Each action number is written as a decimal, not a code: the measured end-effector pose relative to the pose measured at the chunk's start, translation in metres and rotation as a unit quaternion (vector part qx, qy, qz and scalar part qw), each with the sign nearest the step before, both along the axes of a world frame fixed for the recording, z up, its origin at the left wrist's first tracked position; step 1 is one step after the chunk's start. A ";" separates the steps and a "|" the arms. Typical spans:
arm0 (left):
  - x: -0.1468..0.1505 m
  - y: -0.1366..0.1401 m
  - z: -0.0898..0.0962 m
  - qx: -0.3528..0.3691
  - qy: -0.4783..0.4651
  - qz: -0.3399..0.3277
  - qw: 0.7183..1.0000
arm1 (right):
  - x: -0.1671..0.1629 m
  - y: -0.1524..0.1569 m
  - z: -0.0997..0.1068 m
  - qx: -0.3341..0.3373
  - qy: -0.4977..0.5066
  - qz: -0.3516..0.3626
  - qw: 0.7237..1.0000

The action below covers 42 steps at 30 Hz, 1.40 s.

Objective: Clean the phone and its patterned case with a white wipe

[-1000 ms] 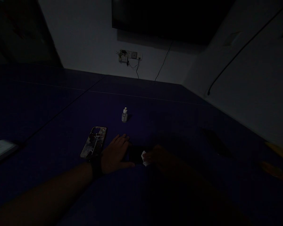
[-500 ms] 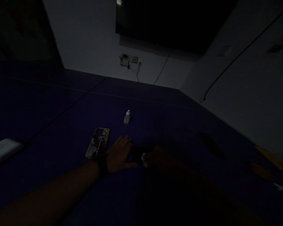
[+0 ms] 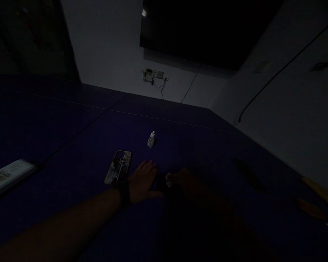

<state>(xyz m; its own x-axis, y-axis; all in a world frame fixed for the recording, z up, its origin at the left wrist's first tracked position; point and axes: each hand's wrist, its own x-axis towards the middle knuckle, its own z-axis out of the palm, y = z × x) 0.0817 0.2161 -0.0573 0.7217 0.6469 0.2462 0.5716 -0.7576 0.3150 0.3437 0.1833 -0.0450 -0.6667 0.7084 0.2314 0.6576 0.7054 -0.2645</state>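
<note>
My left hand (image 3: 143,182), a dark band at its wrist, lies flat with its thumb spread on the dark blue surface. Between my hands is a dark flat object (image 3: 161,182), its outline mostly lost in shadow. My right hand (image 3: 184,180), very dim, pinches a small white wipe (image 3: 168,179) against or just over that object. Left of my left hand rests a phone case (image 3: 118,167) with a printed picture and a camera cutout. A small clear dropper bottle (image 3: 151,139) with a white top stands upright beyond my hands.
At the far left sits a white power strip or box (image 3: 11,176). A dark long object (image 3: 250,174) lies to the right, with orange-yellow items (image 3: 319,191) near the right wall. A large dark screen (image 3: 207,32) hangs above wall sockets (image 3: 155,75).
The whole view has shifted slightly, so things appear a little lower and further right. The white wipe in my right hand has moved slightly up and away over the dark object.
</note>
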 end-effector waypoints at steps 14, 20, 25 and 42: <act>0.000 0.002 -0.001 -0.009 0.006 -0.001 1.000 | -0.002 -0.008 -0.002 0.033 0.016 -0.040 0.999; 0.001 0.002 -0.001 -0.003 0.007 0.000 1.000 | -0.003 -0.008 -0.004 -0.006 0.017 0.001 1.000; 0.000 0.003 -0.002 -0.012 0.004 0.000 1.000 | -0.010 -0.011 0.004 -0.020 0.008 0.024 0.999; 0.001 0.001 -0.001 -0.012 -0.005 0.008 1.000 | -0.003 -0.015 0.012 0.001 -0.041 -0.013 0.999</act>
